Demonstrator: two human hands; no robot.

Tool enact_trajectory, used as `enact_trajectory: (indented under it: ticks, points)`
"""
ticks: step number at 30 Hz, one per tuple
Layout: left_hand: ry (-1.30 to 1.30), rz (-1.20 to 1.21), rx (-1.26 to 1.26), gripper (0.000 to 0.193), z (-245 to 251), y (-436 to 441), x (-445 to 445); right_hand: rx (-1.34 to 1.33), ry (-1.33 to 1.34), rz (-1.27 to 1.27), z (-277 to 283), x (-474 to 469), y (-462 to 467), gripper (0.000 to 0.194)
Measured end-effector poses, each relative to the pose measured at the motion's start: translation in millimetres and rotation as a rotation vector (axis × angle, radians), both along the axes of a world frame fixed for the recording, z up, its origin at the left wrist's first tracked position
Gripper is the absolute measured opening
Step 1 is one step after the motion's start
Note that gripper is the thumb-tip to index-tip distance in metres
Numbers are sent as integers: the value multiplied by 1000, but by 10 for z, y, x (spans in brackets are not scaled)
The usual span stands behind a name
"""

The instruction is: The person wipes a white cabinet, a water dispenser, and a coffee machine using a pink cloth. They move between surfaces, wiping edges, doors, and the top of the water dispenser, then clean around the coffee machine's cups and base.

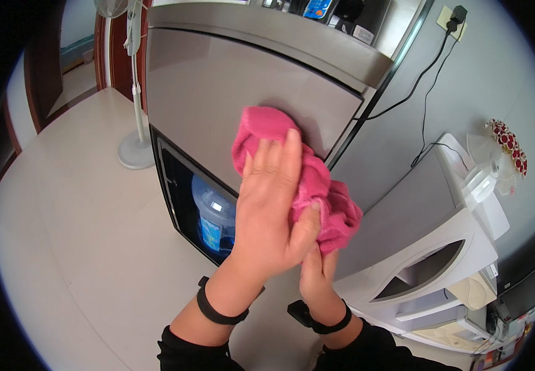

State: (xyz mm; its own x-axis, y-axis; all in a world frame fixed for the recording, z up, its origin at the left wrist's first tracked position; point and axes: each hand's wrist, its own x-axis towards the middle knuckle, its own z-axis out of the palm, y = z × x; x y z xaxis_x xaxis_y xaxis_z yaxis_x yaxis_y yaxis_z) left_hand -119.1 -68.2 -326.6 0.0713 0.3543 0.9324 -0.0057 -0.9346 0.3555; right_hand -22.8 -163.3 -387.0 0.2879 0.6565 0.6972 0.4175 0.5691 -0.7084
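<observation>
A bunched pink cloth [272, 121] lies against the grey-brown front panel [198, 79] of a water dispenser cabinet. My left hand [265, 199] is on the cloth, fingers stretched out over it and the thumb resting on its folds. Below and to the right, my right hand [318, 271] grips the cloth's loose lower end, with its fingertips partly hidden by the fabric. Under the panel, a dark-framed lower compartment [181, 204] contains a large blue water bottle [214, 204], partly covered by my left hand. Both wrists wear black straps.
Left of the cabinet stands a white pedestal fan [136, 150] on the pale floor [82, 222]. Boxes and dark items [337, 16] sit on top. At right, a black cord [408, 95] hangs from a wall outlet [450, 21], beside a white TV stand [415, 259].
</observation>
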Motion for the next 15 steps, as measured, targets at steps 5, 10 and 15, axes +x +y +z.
enact_trajectory:
  ticks: [5,10,15]
  points:
    - [86,-57,144,80,181,19,-28,31,-56,22,58,98,-78,60]
    - [124,44,173,83,308,153,-44,19,11,56,109,109,-79,61]
    - [113,73,160,87,467,465,-107,167,-358,-206,347,88,55,72]
